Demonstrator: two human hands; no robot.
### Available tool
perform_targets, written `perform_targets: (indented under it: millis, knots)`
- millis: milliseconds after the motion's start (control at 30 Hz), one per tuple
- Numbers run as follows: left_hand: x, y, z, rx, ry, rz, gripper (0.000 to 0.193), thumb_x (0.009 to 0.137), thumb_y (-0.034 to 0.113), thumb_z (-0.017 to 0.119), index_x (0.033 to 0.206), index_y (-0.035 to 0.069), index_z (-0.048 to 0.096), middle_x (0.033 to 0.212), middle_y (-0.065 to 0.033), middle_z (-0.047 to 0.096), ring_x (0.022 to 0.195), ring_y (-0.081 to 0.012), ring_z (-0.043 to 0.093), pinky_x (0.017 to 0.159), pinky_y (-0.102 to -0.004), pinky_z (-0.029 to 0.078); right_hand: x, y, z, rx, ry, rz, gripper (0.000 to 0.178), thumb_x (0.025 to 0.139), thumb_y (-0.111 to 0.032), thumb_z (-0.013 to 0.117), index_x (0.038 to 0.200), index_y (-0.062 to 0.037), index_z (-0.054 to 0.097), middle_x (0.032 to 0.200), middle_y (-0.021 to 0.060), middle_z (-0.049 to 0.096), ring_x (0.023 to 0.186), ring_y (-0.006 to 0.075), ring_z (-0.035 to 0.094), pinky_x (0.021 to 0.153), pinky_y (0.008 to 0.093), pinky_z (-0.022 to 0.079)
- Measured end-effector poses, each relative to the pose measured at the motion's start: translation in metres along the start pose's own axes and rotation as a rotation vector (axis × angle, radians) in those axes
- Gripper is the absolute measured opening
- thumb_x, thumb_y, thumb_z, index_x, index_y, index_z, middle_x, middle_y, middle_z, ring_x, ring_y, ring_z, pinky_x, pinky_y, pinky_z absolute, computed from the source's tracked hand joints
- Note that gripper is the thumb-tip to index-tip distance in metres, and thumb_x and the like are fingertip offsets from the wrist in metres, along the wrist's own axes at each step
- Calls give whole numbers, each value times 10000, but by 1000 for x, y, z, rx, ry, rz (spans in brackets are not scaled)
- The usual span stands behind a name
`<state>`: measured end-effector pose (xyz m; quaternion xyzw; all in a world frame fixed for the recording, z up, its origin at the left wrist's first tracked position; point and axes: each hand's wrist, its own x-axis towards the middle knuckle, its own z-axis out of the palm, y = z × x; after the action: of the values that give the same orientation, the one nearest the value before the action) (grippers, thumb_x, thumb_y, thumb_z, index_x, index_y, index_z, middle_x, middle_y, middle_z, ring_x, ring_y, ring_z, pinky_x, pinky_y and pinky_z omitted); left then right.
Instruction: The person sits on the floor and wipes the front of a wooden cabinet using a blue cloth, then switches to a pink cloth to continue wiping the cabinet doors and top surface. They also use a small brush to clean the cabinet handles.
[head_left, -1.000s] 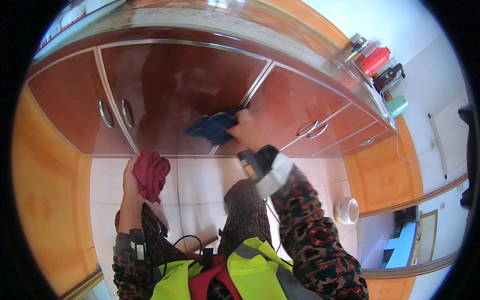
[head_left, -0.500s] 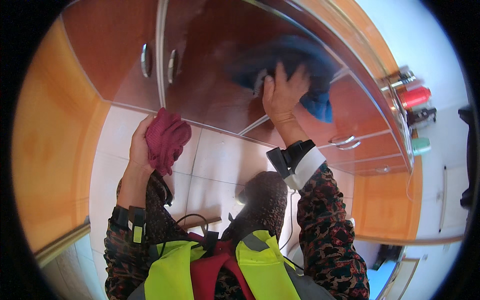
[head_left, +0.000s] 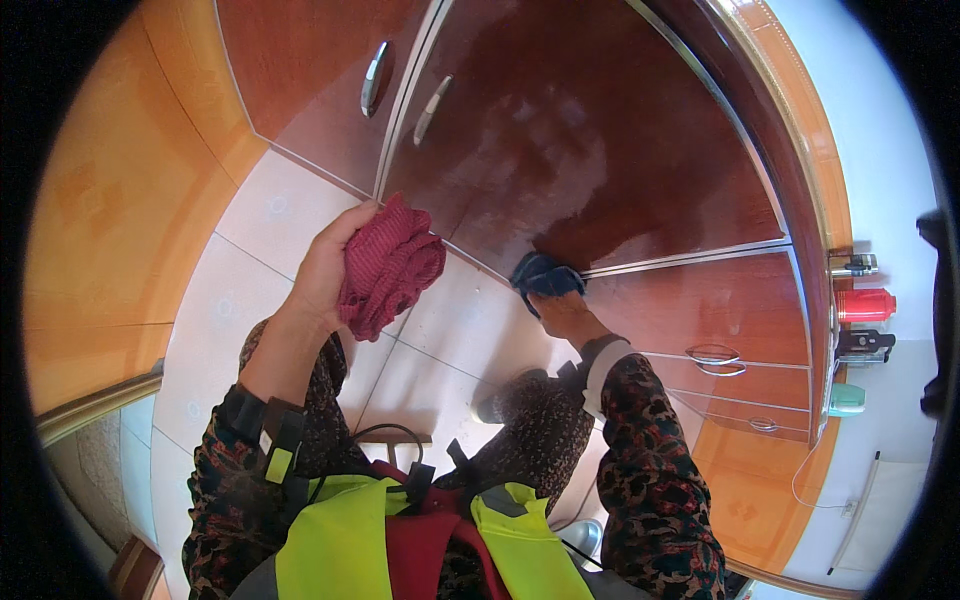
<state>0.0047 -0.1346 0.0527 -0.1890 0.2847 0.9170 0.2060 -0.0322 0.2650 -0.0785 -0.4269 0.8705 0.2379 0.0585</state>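
My left hand (head_left: 322, 265) is closed on a bunched maroon ribbed cloth (head_left: 393, 268), held in the air over the tiled floor. A dark blue cloth (head_left: 545, 275) is crumpled in my right hand (head_left: 563, 310), whose fingers are wrapped into it. This cloth lies at the bottom edge of a glossy reddish-brown cabinet door (head_left: 610, 120), close to the corner where the drawers begin. Pale smeary reflections show across the door's middle. A slim metal handle (head_left: 433, 110) sits on the door's left side.
Drawers (head_left: 715, 310) with curved metal handles stand to the right. On the top at the right edge are a red canister (head_left: 866, 305) and a green container (head_left: 848, 400). Orange wood panelling (head_left: 120, 220) rises at the left. My legs are over light floor tiles (head_left: 240, 260).
My right hand has come down from the upper door to its bottom edge, and the blue cloth, spread out before, is now bunched. The view has shifted; my left hand still holds the maroon cloth.
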Motion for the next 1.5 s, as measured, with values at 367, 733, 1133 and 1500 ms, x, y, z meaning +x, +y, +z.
perform_targets:
  millis: [367,733,1133,1500]
  knots:
    - [1,10,-25,-129,-36,63,438,944,377,522,1141,-4,607,1014,-168,693,840,-312,693,708,-432,598,107,39,-212,12,574,193,473,869,-159,613,1330,-152,507,1121,120,582,1033,310,590,805,385,534]
    - [-4,16,-28,-249,118,255,456,958,364,506,1159,-36,590,1038,-176,683,871,-303,681,760,-429,589,162,20,-23,-106,442,-206,376,907,-244,596,1273,-153,588,1241,82,601,1139,258,570,1006,387,438]
    - [4,12,-28,-233,24,226,427,958,348,504,1164,-15,595,1050,-169,683,896,-309,679,759,-437,579,4,21,18,321,129,-124,362,931,-135,489,1284,-65,527,1332,129,540,1258,267,498,1082,375,376]
    - [46,-17,-11,-83,-209,109,471,992,416,429,1206,15,552,1177,-193,614,1076,-367,600,926,-467,519,-120,107,-171,-65,548,390,408,801,-153,614,1209,-159,595,1118,50,575,1120,262,546,922,413,464]
